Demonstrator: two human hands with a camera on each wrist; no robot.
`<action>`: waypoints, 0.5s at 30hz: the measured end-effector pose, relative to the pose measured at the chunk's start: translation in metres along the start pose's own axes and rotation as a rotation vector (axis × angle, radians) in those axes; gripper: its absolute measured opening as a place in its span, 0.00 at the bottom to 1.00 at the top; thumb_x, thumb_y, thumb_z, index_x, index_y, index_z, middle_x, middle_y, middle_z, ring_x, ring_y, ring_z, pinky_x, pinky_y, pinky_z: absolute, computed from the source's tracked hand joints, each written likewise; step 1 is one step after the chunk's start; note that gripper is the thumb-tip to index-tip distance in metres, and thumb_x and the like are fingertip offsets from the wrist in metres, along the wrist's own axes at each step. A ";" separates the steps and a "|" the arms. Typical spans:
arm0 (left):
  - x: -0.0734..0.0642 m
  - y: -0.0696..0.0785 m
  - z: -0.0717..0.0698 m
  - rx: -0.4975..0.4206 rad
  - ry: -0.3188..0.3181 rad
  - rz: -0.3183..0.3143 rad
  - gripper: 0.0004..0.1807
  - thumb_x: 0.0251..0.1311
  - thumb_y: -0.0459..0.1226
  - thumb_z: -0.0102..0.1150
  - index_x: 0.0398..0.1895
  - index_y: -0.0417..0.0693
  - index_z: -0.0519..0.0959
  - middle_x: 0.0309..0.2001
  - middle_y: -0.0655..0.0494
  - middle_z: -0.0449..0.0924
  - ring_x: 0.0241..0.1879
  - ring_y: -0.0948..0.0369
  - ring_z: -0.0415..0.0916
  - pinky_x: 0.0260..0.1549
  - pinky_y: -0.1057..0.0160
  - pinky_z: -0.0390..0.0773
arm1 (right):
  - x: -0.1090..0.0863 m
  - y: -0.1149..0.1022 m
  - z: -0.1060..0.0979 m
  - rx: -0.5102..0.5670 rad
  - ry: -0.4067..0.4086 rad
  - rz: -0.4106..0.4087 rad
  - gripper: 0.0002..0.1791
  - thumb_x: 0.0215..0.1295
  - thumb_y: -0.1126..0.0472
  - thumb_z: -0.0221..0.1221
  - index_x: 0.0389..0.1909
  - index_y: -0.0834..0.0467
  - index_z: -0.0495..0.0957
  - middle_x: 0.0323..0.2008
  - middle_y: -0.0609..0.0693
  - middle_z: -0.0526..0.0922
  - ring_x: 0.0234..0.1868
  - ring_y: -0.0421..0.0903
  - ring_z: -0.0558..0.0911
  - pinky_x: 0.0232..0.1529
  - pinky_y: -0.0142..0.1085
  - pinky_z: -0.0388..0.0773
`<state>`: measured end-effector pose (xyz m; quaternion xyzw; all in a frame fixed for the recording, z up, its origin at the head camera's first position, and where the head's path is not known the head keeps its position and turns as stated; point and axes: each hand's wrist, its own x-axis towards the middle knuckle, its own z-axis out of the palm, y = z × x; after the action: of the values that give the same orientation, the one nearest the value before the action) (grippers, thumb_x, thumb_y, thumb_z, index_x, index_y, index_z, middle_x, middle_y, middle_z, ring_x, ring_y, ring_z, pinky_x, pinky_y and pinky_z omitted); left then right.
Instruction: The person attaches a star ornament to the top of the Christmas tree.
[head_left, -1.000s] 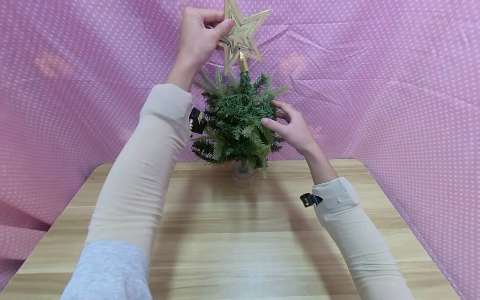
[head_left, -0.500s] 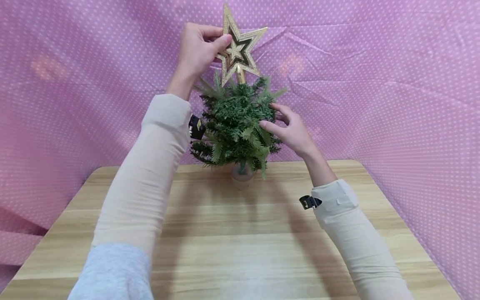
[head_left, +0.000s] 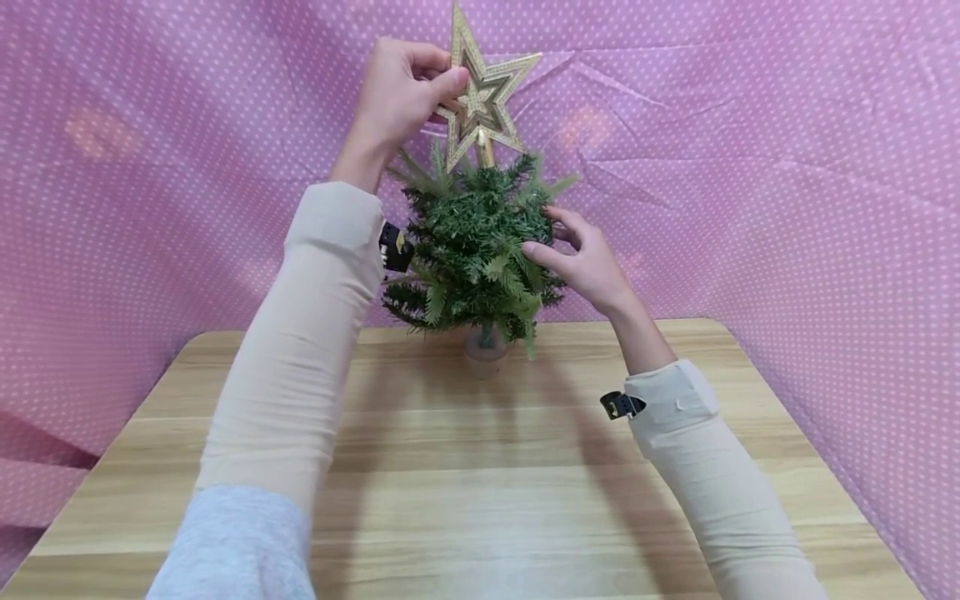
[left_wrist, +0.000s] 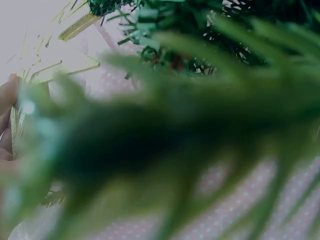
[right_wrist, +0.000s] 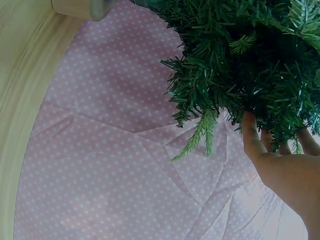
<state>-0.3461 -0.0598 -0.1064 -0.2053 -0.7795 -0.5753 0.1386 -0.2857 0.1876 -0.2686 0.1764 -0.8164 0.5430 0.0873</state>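
A gold star tree topper (head_left: 476, 100), with cut-out outlines and a short tube at its base, stands over the tip of a small green Christmas tree (head_left: 480, 242). My left hand (head_left: 405, 87) pinches the star's left side between thumb and fingers. The tube's lower end meets the top foliage, which hides the tree's tip. On the tree's right side my right hand (head_left: 581, 258) holds the branches, thumb in front and fingers partly hidden behind. In the left wrist view a blurred branch (left_wrist: 150, 130) covers much of the scene, with the star at upper left.
The tree's pale round base (head_left: 486, 350) stands near the far edge of a light wooden table (head_left: 480, 483). Pink cloth (head_left: 750, 167) with white dots hangs behind and along both sides. Black wrist straps (head_left: 621, 405) are on both sleeves.
My left hand has lowered the star, and its tube now covers the bare tip that showed a second ago. Since half a second ago the star has turned slightly. My right hand stays on the branches.
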 end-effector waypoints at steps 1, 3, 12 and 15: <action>0.000 0.000 0.000 -0.012 -0.005 -0.002 0.07 0.65 0.34 0.67 0.40 0.39 0.86 0.30 0.53 0.83 0.29 0.61 0.80 0.36 0.64 0.86 | 0.000 0.001 0.000 -0.008 0.000 0.001 0.43 0.64 0.49 0.67 0.76 0.55 0.62 0.75 0.56 0.61 0.72 0.58 0.64 0.67 0.56 0.69; -0.001 -0.001 0.000 -0.018 -0.010 0.004 0.04 0.65 0.33 0.67 0.37 0.40 0.86 0.29 0.53 0.82 0.29 0.61 0.80 0.36 0.64 0.86 | 0.000 0.001 -0.001 -0.023 -0.003 0.007 0.43 0.64 0.48 0.67 0.77 0.55 0.62 0.75 0.56 0.61 0.72 0.58 0.64 0.68 0.56 0.69; 0.001 0.005 0.005 0.134 -0.017 0.103 0.05 0.66 0.33 0.66 0.38 0.38 0.86 0.26 0.57 0.80 0.25 0.63 0.75 0.28 0.70 0.83 | -0.002 0.001 -0.001 -0.021 -0.016 -0.007 0.45 0.63 0.49 0.67 0.77 0.58 0.60 0.76 0.58 0.60 0.73 0.58 0.64 0.70 0.54 0.66; 0.001 0.008 0.008 0.157 -0.021 0.110 0.05 0.66 0.33 0.66 0.39 0.37 0.86 0.26 0.57 0.80 0.25 0.63 0.75 0.29 0.70 0.82 | -0.004 0.000 -0.002 -0.021 -0.019 -0.015 0.45 0.63 0.49 0.67 0.77 0.58 0.60 0.76 0.58 0.60 0.73 0.59 0.63 0.70 0.55 0.65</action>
<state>-0.3431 -0.0501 -0.1022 -0.2422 -0.8113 -0.5017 0.1774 -0.2820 0.1904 -0.2696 0.1866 -0.8216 0.5319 0.0854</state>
